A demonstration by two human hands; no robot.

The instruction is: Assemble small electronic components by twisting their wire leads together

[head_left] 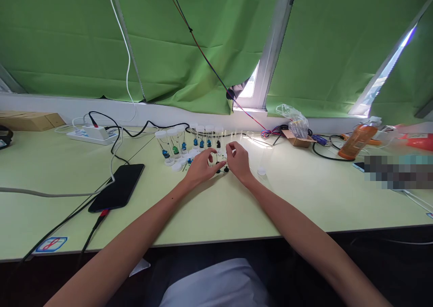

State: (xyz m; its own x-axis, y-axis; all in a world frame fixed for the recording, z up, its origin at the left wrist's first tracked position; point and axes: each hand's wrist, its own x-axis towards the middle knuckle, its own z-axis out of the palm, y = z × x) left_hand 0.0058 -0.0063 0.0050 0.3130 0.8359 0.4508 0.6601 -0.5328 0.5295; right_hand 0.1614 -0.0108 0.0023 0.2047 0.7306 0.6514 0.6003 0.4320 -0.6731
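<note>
Close together over the middle of the table are my left hand (202,167) and my right hand (238,161). The thumb of my left hand stretches toward the right hand, with a gap between it and the curled index finger. My right hand's fingers are pinched; whatever is in them is too small to make out. Just below the fingertips lie small black parts (226,169) with thin stems. Left of my hands stand clear tubes with white caps (161,135), holding blue pieces (165,154) and a green piece (175,150). A white cap (176,167) lies near them.
A black phone (117,187) with cables lies to the left, before a white power strip (93,134). A clear tube with a white base (261,171) is right of my hands. Farther right are a small cardboard box (298,140) and an orange bottle (358,140).
</note>
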